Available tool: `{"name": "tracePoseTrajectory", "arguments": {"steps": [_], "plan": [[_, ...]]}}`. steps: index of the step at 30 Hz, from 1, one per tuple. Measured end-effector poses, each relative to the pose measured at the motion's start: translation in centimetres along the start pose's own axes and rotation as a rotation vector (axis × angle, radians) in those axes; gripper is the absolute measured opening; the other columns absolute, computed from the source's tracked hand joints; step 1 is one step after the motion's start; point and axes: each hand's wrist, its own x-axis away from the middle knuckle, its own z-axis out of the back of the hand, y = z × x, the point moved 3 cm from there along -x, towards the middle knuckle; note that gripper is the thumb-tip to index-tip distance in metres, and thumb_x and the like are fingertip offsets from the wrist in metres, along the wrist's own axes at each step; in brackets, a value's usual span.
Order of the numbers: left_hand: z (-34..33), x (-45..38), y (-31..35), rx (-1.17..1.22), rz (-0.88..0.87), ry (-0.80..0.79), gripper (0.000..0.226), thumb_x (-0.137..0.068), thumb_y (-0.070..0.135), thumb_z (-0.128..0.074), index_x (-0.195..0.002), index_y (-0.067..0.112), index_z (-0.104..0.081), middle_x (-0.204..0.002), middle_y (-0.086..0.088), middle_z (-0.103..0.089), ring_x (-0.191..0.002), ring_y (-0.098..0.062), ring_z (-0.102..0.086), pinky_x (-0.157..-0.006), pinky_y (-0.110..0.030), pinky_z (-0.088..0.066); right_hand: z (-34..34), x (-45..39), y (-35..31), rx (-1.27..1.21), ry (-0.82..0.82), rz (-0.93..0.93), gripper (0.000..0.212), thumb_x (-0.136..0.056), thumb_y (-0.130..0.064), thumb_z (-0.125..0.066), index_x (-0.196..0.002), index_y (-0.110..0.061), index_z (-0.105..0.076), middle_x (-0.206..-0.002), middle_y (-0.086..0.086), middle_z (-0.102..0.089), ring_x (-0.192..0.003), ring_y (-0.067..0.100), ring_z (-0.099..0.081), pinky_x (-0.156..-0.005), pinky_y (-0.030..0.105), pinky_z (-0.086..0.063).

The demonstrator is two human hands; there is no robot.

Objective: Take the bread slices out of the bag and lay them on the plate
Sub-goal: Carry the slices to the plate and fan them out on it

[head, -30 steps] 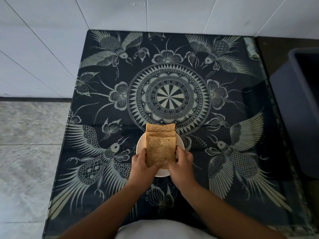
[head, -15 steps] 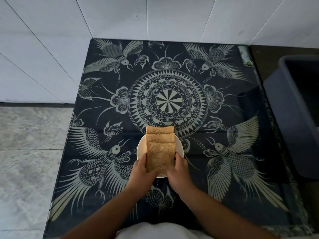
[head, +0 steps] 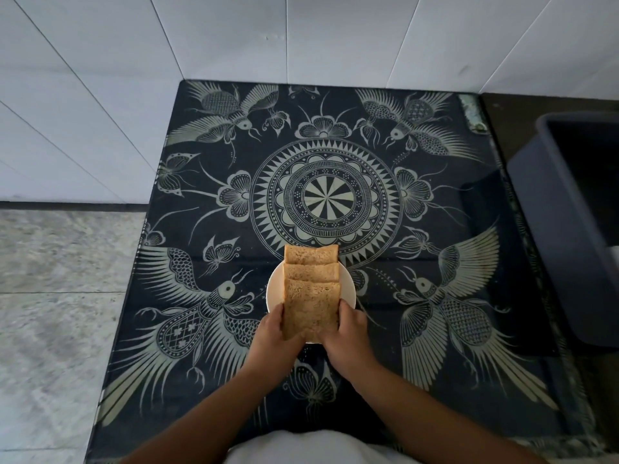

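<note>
**Slip risk: top slice on small plate**

L hand [head: 275, 333] gripping slice [head: 310, 311] at left edge; R hand [head: 345, 333] gripping right edge. Overlapping two others on plate [head: 273, 293], overhanging near rim. Could tip off w/ uneven release. No bag seen.

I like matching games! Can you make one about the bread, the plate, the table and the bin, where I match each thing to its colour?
Things:
1. bread
2. plate
3. table
4. bin

Colours:
A. dark with pale birds and flowers
B. plain grey
C. brown
D. cream white

Pairs: 1-C, 2-D, 3-A, 4-B
</note>
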Motion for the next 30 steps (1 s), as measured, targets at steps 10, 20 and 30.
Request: {"name": "tracePoseTrajectory", "arguments": {"steps": [10, 20, 30], "plan": [[-0.1, 0.3, -0.6, -0.038, 0.03, -0.022, 0.064, -0.083, 0.022, -0.067, -0.142, 0.018, -0.041, -0.122, 0.001, -0.044, -0.096, -0.003, -0.047, -0.068, -0.006, -0.035, 0.5, 0.0, 0.4, 0.09, -0.027, 0.038, 0.056, -0.09, -0.025, -0.06, -0.141, -0.014, -0.04, -0.13, 0.003, -0.028, -0.1, 0.011, -0.04, -0.088, 0.022, -0.035], [0.3, -0.6, 1.2, 0.416, 0.047, -0.069, 0.052, -0.096, 0.003, -0.054, -0.139, 0.018, -0.03, -0.129, 0.008, -0.049, -0.1, 0.007, -0.061, -0.078, -0.018, -0.054, 1.3, -1.3, -1.0, -0.312, -0.124, -0.056, 0.04, -0.086, -0.026, -0.064, -0.124, -0.034, -0.056, -0.112, -0.006, -0.07, -0.1, 0.015, -0.067, -0.09, 0.046, -0.055], [0.2, -1.9, 0.3, 0.521, 0.063, -0.171, 0.045, -0.095, -0.01, -0.042, -0.118, 0.027, -0.051, -0.117, -0.001, -0.062, -0.101, -0.008, -0.067, -0.078, -0.027, -0.057, 1.1, -1.7, -0.9, -0.428, -0.203, -0.008, 0.044, -0.08, -0.033, -0.066, -0.123, -0.035, -0.056, -0.112, -0.006, -0.072, -0.1, 0.014, -0.069, -0.091, 0.048, -0.055]]}}
